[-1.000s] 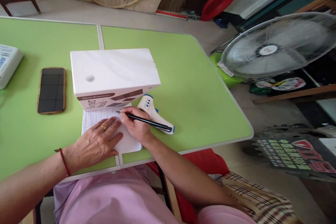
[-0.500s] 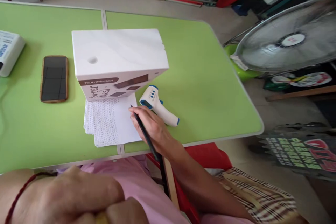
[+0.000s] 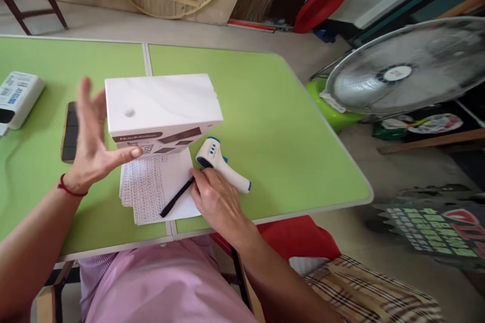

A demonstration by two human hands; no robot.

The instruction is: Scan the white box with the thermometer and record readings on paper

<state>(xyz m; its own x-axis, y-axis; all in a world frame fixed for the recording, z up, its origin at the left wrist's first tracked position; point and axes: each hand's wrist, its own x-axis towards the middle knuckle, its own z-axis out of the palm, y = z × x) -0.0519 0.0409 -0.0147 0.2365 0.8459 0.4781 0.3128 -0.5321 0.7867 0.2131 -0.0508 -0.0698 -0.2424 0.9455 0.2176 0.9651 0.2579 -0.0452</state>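
My left hand (image 3: 91, 141) is open at the left side of a white NutriMotion box (image 3: 162, 103), fingers spread and slightly blurred. Its thumb passes in front of the box's lower printed face; I cannot tell if it touches. My right hand (image 3: 215, 197) is closed, with its thumb and index fingertips at the upper end of a black pen (image 3: 177, 198). The pen slants down to the left across handwritten paper sheets (image 3: 149, 189), which lie partly behind the box's lower edge. Against the right fingers lies a white and blue infrared thermometer (image 3: 231, 175).
A phone (image 3: 69, 136) lies behind my left hand, partly hidden. Farther left is a white device (image 3: 22, 96) with a cable. All rest on a green folding table (image 3: 257, 96) with a centre seam. A large fan (image 3: 397, 73) stands beyond the right edge.
My left hand has risen from the lower foreground to the box and spread its fingers. The pen has swung from a writing hold to lying low across the paper. The view has shifted.
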